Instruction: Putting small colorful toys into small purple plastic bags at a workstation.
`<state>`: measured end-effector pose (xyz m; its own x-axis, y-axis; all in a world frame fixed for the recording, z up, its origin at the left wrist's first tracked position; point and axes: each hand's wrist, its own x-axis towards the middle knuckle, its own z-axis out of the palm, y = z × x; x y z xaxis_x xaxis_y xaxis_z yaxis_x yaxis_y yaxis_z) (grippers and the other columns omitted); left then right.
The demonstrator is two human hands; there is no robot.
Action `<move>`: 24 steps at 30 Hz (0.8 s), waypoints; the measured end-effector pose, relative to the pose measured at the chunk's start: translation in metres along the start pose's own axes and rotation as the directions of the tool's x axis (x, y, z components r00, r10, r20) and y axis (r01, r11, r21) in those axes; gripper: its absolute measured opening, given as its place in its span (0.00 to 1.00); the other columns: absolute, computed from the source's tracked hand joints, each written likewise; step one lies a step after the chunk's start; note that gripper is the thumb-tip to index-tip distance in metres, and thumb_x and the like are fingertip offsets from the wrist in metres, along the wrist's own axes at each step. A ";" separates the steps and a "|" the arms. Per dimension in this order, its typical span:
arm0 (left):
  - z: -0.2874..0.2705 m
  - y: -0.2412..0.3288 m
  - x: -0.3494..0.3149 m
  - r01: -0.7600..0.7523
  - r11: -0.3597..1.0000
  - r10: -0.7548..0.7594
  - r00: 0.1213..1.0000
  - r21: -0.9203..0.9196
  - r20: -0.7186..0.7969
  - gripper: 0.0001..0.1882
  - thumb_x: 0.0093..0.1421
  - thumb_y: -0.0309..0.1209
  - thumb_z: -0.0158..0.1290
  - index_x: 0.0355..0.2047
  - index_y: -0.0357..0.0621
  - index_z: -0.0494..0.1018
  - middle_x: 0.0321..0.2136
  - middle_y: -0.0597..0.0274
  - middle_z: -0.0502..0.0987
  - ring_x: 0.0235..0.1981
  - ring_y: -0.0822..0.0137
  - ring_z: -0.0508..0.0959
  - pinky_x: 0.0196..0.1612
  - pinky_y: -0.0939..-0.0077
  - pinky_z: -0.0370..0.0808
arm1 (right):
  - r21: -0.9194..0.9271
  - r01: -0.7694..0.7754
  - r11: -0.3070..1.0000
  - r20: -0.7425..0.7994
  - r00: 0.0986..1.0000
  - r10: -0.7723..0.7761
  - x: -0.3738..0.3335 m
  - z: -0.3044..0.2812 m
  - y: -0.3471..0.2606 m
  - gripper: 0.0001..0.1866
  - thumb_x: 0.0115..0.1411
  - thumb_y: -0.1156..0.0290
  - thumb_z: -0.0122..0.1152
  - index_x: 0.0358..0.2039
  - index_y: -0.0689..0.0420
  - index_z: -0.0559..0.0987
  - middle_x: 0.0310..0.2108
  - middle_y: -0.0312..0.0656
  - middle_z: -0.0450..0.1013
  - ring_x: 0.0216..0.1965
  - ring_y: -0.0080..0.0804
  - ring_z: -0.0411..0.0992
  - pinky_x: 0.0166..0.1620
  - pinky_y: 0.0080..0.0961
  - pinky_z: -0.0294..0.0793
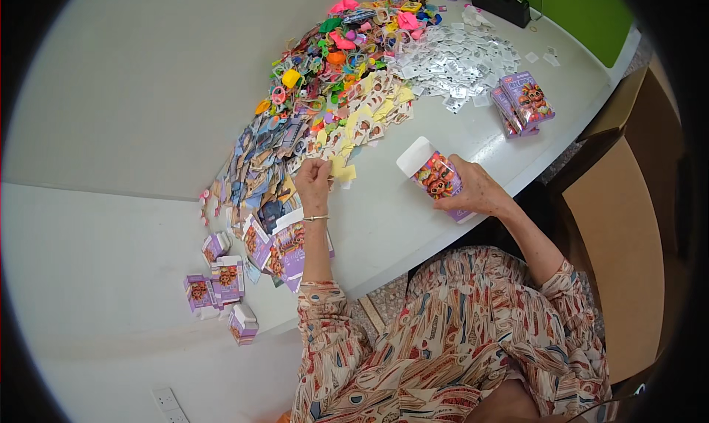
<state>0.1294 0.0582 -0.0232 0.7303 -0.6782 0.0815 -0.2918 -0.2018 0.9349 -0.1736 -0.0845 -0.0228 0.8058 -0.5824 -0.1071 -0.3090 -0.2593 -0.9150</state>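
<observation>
My right hand (476,190) is wrapped round a small purple carton (436,178) printed with colourful cartoon figures. The carton is tilted above the table, and its white end flap stands open on the side away from me. My left hand (314,179) is at the near edge of a heap of yellow and white cutout cards (362,120), its fingers pinched together. Whatever lies between those fingertips is hidden. Left of that hand spreads a heap of bluish picture cards (262,161). Several flattened or open purple cartons (289,249) lie beside my left forearm.
Further back is a mound of small colourful plastic toys (336,57), with a heap of small white packets (458,61) beside it. Stacked purple boxes (526,102) sit at the right. A black tape dispenser (502,6) stands far right. A big cardboard box (617,253) is beside the table.
</observation>
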 end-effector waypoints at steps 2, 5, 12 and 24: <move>0.006 0.022 -0.008 0.048 0.988 -0.043 0.998 -0.144 0.041 0.05 0.59 0.28 0.56 0.29 0.41 0.73 0.22 0.68 0.76 0.20 0.80 0.72 0.22 0.87 0.69 | -0.044 -0.023 0.999 0.033 0.999 0.024 0.000 0.002 -0.001 0.33 0.37 0.54 0.71 0.38 0.64 0.68 0.32 0.55 0.74 0.38 0.51 0.74 0.45 0.38 0.71; 0.032 0.074 -0.033 -0.036 0.978 0.075 0.980 -0.208 0.186 0.04 0.59 0.27 0.56 0.30 0.39 0.73 0.23 0.68 0.76 0.21 0.80 0.73 0.24 0.86 0.70 | -0.040 -0.007 0.999 0.098 0.995 0.011 0.001 0.003 -0.004 0.34 0.37 0.54 0.71 0.38 0.64 0.69 0.32 0.56 0.73 0.39 0.52 0.73 0.46 0.39 0.70; 0.068 0.080 -0.050 -0.195 0.981 0.179 0.935 0.019 0.306 0.02 0.59 0.24 0.55 0.32 0.39 0.75 0.24 0.70 0.75 0.23 0.81 0.71 0.25 0.87 0.67 | -0.055 0.030 0.998 0.067 0.997 -0.026 0.002 0.009 0.002 0.32 0.35 0.58 0.73 0.37 0.63 0.69 0.31 0.53 0.75 0.34 0.47 0.75 0.41 0.35 0.72; 0.057 0.059 -0.029 -0.533 0.704 0.574 0.816 0.469 0.066 0.05 0.58 0.24 0.55 0.35 0.39 0.77 0.32 0.61 0.78 0.30 0.73 0.75 0.32 0.77 0.71 | -0.048 -0.043 0.998 0.090 0.995 0.047 0.002 0.006 -0.002 0.37 0.36 0.54 0.71 0.41 0.67 0.68 0.34 0.58 0.73 0.41 0.53 0.73 0.47 0.38 0.70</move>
<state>0.0561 0.0257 0.0102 0.3880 -0.7161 0.5802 -0.8844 -0.1122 0.4530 -0.1685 -0.0801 -0.0232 0.8325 -0.5223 -0.1848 -0.3673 -0.2708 -0.8898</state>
